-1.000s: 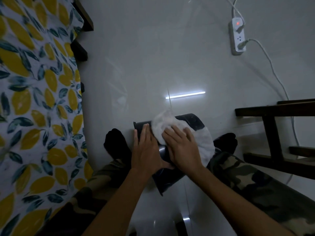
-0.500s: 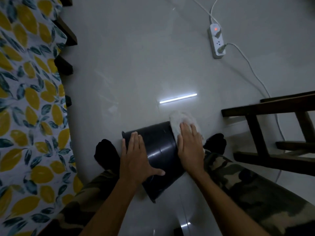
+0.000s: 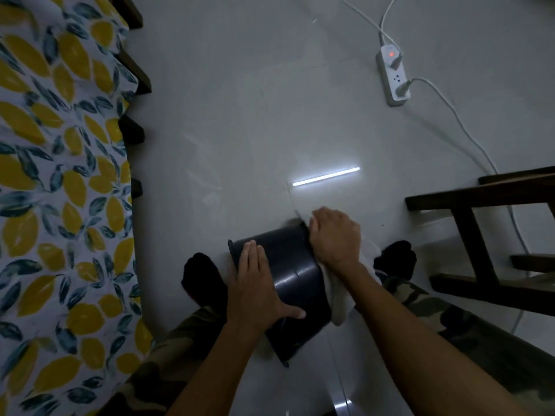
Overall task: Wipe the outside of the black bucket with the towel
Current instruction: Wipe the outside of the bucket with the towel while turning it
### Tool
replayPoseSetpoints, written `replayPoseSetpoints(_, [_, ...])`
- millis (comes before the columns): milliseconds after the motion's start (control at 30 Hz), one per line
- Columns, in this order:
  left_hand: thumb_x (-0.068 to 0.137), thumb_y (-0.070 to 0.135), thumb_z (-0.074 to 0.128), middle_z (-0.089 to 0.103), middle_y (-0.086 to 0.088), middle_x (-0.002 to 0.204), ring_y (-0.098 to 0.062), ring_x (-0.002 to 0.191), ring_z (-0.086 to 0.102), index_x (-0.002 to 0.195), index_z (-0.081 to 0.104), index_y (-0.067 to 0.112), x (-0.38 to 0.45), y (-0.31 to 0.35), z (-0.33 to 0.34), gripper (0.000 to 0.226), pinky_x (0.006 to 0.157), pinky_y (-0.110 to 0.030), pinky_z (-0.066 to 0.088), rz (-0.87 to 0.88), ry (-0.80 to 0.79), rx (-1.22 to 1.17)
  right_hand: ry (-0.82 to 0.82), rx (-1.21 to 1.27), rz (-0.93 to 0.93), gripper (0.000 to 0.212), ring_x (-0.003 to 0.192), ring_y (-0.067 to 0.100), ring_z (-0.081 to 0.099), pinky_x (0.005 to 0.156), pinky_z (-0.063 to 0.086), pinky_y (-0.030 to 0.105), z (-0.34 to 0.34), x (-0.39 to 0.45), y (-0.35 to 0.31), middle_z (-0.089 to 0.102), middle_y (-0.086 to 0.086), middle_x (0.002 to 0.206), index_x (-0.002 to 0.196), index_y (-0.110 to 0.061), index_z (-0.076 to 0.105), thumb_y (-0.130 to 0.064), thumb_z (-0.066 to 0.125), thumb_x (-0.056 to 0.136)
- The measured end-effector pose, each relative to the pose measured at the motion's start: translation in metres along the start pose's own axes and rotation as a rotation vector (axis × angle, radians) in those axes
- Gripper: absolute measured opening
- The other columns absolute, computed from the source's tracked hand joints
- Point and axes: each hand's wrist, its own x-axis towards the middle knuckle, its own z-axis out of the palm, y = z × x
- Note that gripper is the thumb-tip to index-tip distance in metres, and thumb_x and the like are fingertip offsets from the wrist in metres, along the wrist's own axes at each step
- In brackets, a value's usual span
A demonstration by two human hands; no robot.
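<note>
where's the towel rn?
Head view, lower centre-right: the white towel is pressed by the right hand against the right side of the black bucket, hanging between it and the right leg.

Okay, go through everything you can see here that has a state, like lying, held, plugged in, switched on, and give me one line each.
Black bucket: on its side on the floor, between the person's legs.
White towel: pressed against the bucket's right side.
Right hand: closed on the towel.
Left hand: flat and open on the bucket, steadying it.
Power strip: red light on, two plugs in.
</note>
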Motion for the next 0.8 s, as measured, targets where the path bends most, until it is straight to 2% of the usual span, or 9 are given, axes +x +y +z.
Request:
replayPoseSetpoints(100, [0.044,0.092,0.069,-0.015,-0.011,0.169,-0.025,0.155,-0.013,0.159,-0.009,0.005,-0.001,0.0,0.0,0.164,0.124,-0.039,-0.001,0.021,0.014,-0.042,-0.053,0.234,0.409,0.037,0.107,0.04,0.064,0.085,0.047,0.044,-0.007,-0.001,0.034,0.066,0.019,0.123,0.126,-0.011,0.056,-0.033,0.031,0.11])
replayPoseSetpoints(133, [0.045,0.091,0.07,-0.014,-0.01,0.169,-0.024,0.155,-0.013,0.159,-0.008,0.006,-0.001,0.0,0.0,0.162,0.124,-0.038,-0.001,0.035,0.023,-0.037,-0.069,0.29,0.489,0.04,0.11,0.041,0.063,0.087,0.046,0.043,-0.008,-0.001,0.04,0.066,0.023,0.123,0.127,-0.007,0.055,-0.032,0.029,0.112])
replayPoseSetpoints(267, [0.052,0.085,0.074,-0.011,-0.01,0.169,-0.022,0.156,-0.012,0.16,-0.002,0.005,0.004,0.002,-0.016,0.155,0.118,-0.032,-0.008,0.122,0.038,-0.022,0.021,0.433,0.492,0.044,0.114,0.039,0.062,0.085,0.037,0.035,-0.019,0.0,0.04,0.066,0.023,0.123,0.126,-0.002,0.058,-0.031,0.027,0.113])
replayPoseSetpoints(333, [0.055,0.08,0.077,-0.006,-0.01,0.17,-0.023,0.156,-0.007,0.16,0.004,0.005,0.011,0.002,-0.034,0.148,0.12,-0.032,-0.006,0.176,0.116,-0.011,0.061,0.506,0.5,0.043,0.117,0.039,0.059,0.088,0.039,0.036,-0.029,0.005,0.039,0.064,0.023,0.127,0.126,-0.002,0.058,-0.029,0.027,0.113])
replayPoseSetpoints(467, [0.061,0.064,0.086,0.017,-0.013,0.168,-0.027,0.155,0.013,0.156,0.028,0.004,0.033,-0.002,-0.059,0.127,0.124,-0.045,0.016,0.303,0.339,0.109,0.081,0.64,0.56,0.043,0.11,0.032,0.057,0.086,0.034,0.029,-0.045,0.018,0.043,0.061,0.016,0.121,0.127,-0.003,0.058,-0.028,0.025,0.113])
replayPoseSetpoints(533, [0.063,0.052,0.09,0.024,-0.014,0.166,-0.029,0.153,0.021,0.154,0.033,0.002,0.039,-0.003,-0.058,0.118,0.121,-0.047,0.021,0.338,0.393,0.177,0.088,0.717,0.614,0.043,0.103,0.024,0.056,0.086,0.039,0.032,-0.046,0.021,0.047,0.059,0.009,0.114,0.125,-0.006,0.059,-0.029,0.026,0.113])
replayPoseSetpoints(633, [0.062,0.037,0.095,0.033,-0.018,0.162,-0.032,0.149,0.032,0.15,0.04,-0.001,0.036,-0.007,-0.037,0.11,0.116,-0.049,0.031,0.405,0.459,0.258,0.102,0.779,0.68,0.042,0.101,0.024,0.059,0.084,0.046,0.036,-0.042,0.015,0.059,0.063,0.009,0.113,0.119,-0.005,0.062,-0.028,0.028,0.111])
replayPoseSetpoints(700, [0.064,0.036,0.093,0.029,-0.017,0.163,-0.032,0.15,0.03,0.151,0.04,0.0,0.027,-0.009,-0.018,0.108,0.114,-0.05,0.038,0.415,0.432,0.269,0.074,0.749,0.676,0.042,0.097,0.023,0.057,0.081,0.041,0.032,-0.042,0.004,0.065,0.063,0.01,0.111,0.119,-0.003,0.062,-0.026,0.028,0.112])
replayPoseSetpoints(800, [0.064,0.046,0.09,0.031,-0.017,0.162,-0.033,0.149,0.033,0.149,0.043,0.001,0.008,-0.009,0.005,0.107,0.109,-0.049,0.046,0.403,0.401,0.298,0.083,0.74,0.674,0.044,0.094,0.024,0.056,0.079,0.039,0.03,-0.048,-0.021,0.067,0.063,0.013,0.11,0.12,0.0,0.061,-0.027,0.027,0.113])
